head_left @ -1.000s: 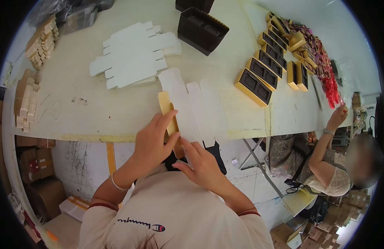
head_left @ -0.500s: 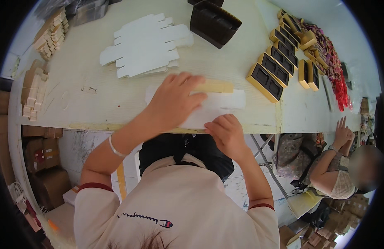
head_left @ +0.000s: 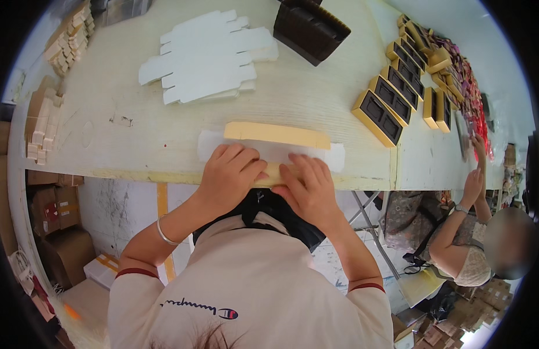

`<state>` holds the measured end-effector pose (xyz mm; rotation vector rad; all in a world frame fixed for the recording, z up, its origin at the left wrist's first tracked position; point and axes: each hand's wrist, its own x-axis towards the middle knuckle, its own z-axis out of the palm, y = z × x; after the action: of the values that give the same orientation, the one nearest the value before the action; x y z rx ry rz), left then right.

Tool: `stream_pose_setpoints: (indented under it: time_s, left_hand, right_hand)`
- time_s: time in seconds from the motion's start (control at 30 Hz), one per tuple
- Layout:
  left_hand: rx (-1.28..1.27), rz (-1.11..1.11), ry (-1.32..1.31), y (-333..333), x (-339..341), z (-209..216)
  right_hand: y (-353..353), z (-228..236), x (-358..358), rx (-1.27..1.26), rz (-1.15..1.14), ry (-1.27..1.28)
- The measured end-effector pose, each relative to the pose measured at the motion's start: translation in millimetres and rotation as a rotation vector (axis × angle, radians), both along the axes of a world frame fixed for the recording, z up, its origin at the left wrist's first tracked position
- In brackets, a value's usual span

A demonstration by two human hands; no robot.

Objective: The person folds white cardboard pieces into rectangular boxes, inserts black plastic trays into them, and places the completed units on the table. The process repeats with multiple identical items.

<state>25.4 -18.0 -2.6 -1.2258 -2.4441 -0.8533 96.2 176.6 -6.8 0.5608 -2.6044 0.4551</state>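
Observation:
In front of me at the table's near edge lies a partly folded cardboard box blank (head_left: 275, 134), white inside and gold-yellow outside. Its far long wall stands up, while white end flaps lie out to the left and right. My left hand (head_left: 227, 177), with a bangle on the wrist, has its fingers curled over the near long side of the blank. Beside it, my right hand (head_left: 311, 189) pinches the same near side, thumb below and fingers on top. A yellow strip of that side shows between the two hands. The fingertips are partly hidden.
Flat white box blanks (head_left: 205, 58) lie stacked beyond my hands. A dark plastic tray stack (head_left: 310, 32) stands to their right. Several gold boxes with black inserts (head_left: 377, 116) line the right side. Folded card pieces (head_left: 45, 122) lie at left. Another person (head_left: 461, 244) sits at right.
My left hand has drawn back from the far wall to the near edge, uncovering that raised wall. My right hand has come over the near side, which both hands now grip.

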Motion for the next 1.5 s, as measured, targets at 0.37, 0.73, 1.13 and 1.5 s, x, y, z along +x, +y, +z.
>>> stream_pose_setpoints:
  time_s: [0.37, 0.73, 1.13, 1.5]
  left_hand:
    - [-0.043, -0.033, -0.137, -9.3, 4.3, 0.9]
    - [-0.04, -0.113, -0.618, -13.0, -64.4, 33.7]
    - [-0.112, -0.142, -0.444, 4.3, -33.1, 19.6]
    - [-0.09, -0.494, -0.791, -21.4, -48.8, 38.9]
  right_hand:
    - [3.6, 21.4, -13.7, -0.091, 0.063, -0.246]
    - [7.3, 32.6, -27.2, 0.021, 0.152, -0.279]
    - [-19.0, 13.8, -8.0, 0.065, 0.18, -0.107]
    - [-1.5, 0.8, -19.0, -0.392, 0.129, -0.207]
